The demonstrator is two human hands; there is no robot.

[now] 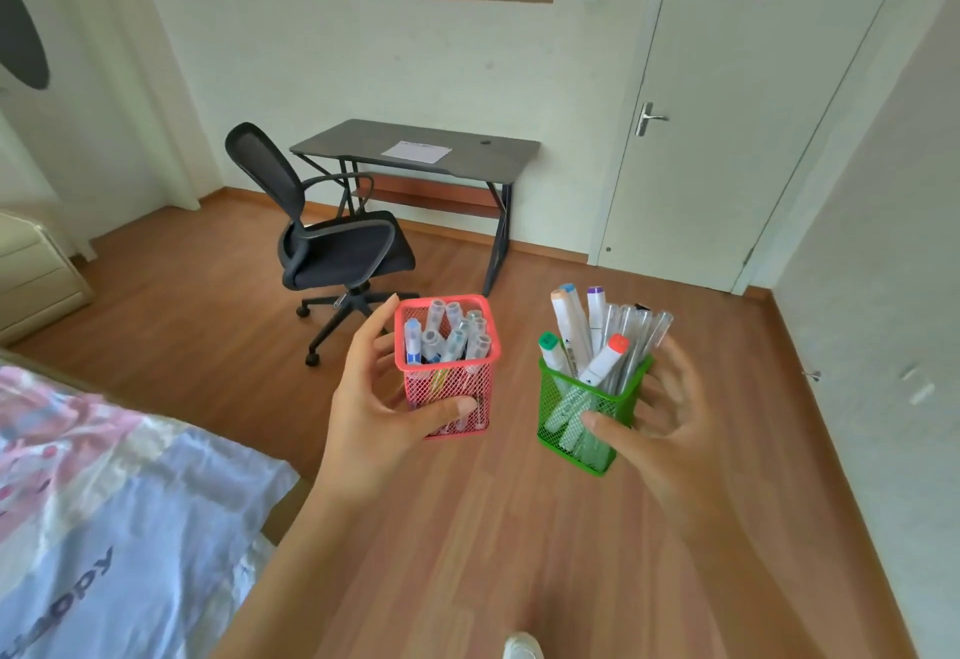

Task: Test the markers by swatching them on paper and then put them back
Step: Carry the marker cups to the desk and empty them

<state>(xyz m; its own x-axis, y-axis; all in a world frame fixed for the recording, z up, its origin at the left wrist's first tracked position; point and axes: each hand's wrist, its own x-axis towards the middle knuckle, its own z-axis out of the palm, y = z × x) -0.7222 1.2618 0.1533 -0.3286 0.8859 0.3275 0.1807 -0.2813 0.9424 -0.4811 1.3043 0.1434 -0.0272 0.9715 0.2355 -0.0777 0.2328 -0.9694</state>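
Your left hand (379, 398) grips the pink holder (457, 383), thumb across its front. Your right hand (660, 414) grips the green holder (561, 414). Both sit mid-frame, above the floor. The markers (571, 326) stand caps-up in the green one, and capped pens (441, 331) fill the pink one. The paper (415, 151) lies flat on the desk (498, 154), straight ahead in the upper middle of the frame and well apart from both hands. The chair (332, 243) stands left of it.
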